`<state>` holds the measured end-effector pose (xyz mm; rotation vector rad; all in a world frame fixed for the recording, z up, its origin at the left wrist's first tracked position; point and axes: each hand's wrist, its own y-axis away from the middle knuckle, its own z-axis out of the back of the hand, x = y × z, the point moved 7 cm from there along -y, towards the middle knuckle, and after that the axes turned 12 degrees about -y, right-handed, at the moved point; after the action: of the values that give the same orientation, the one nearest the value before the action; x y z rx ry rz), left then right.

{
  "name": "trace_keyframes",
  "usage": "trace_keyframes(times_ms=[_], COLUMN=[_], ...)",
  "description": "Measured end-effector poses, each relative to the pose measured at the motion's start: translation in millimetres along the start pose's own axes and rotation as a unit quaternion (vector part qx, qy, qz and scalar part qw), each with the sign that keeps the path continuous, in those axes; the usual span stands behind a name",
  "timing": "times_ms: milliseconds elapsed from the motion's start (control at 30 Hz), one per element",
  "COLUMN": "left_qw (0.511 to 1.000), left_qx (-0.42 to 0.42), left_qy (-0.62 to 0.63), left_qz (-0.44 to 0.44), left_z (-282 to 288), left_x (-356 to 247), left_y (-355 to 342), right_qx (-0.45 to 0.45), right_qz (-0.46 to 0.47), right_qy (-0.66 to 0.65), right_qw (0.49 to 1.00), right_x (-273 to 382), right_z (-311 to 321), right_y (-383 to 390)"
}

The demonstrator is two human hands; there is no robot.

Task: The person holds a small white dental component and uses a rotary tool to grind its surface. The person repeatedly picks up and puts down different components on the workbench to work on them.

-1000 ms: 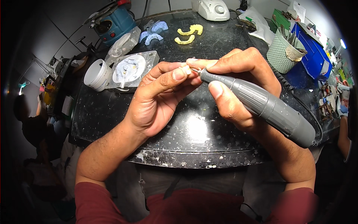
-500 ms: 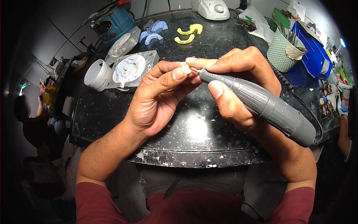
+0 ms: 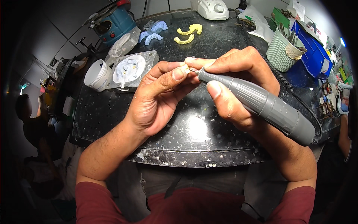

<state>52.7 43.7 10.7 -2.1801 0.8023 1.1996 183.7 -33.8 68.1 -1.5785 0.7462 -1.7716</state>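
Between the thumb and fingertips of my left hand (image 3: 154,95) is a small pale-yellow piece (image 3: 186,68), mostly hidden by the fingers, so its exact shape does not show. My right hand (image 3: 244,71) grips a dark grey rotary handpiece (image 3: 261,98) like a pen, thumb below and index finger along its top. The thin metal bit (image 3: 193,70) at its tip points left and meets or nearly meets the piece. Fingers of both hands come close together around it, above the black, speckled worktable (image 3: 179,156).
Left of my hands are a metal flask with white plaster (image 3: 152,59) and a white tub (image 3: 95,76). Blue arch models (image 3: 153,38) and yellow arches (image 3: 184,39) lie behind. A white control box (image 3: 210,10), a tool basket (image 3: 278,54) and a coiled cord (image 3: 278,74) stand farther right.
The handpiece and my right hand have shifted very slightly left. My left hand keeps its pinch in nearly the same place. At far left, another person has moved a little.
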Motion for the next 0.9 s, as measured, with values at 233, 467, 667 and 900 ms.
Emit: trace_keyframes(times_ms=[233, 467, 667, 900], left_qw=[1.0, 1.0, 1.0, 1.0], left_qx=[-0.002, 0.01, 0.008, 0.02], left_qy=[0.005, 0.006, 0.01, 0.018], left_qz=[-0.005, -0.002, -0.003, -0.002], left_z=[1.0, -1.8, -1.6, -1.6], left_x=[1.7, 0.3, 0.4, 2.3], left_y=[-1.0, 0.0, -0.6, -0.1], right_qx=[0.0, 0.003, -0.003, 0.006], right_qz=[-0.001, 0.007, -0.007, -0.021], right_qy=[-0.003, -0.023, -0.014, -0.001], right_qw=[1.0, 1.0, 1.0, 1.0], right_x=[-1.0, -1.7, -0.5, 1.7], right_z=[-0.3, 0.9, 0.7, 2.0], right_y=[0.2, 0.5, 0.3, -1.2])
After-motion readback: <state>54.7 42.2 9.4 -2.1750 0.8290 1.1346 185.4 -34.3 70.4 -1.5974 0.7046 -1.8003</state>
